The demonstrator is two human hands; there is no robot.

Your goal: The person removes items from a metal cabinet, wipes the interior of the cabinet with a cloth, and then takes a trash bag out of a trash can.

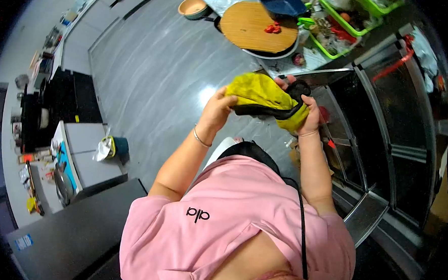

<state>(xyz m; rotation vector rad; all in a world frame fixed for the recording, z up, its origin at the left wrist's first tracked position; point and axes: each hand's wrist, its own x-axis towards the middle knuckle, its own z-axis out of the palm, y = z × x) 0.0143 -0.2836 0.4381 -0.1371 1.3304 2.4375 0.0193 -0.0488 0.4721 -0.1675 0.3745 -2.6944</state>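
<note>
A crumpled yellow-green cloth (262, 91) with a black band along its lower edge is stretched between both hands, in front of the body. My left hand (219, 107), with a bracelet on its wrist, grips the cloth's left end. On the right, my right hand (309, 114) is closed round the other end, beside a bunched black part (298, 89). Some fingertips show behind the cloth near its top right.
Beyond the cloth, a round wooden board (250, 30) bears small red pieces (273, 27). Near it are a dark blue tray (282, 2) and green baskets (335, 55). A glass-doored rack (402, 129) stands right; a bin (120, 147) sits left on the floor.
</note>
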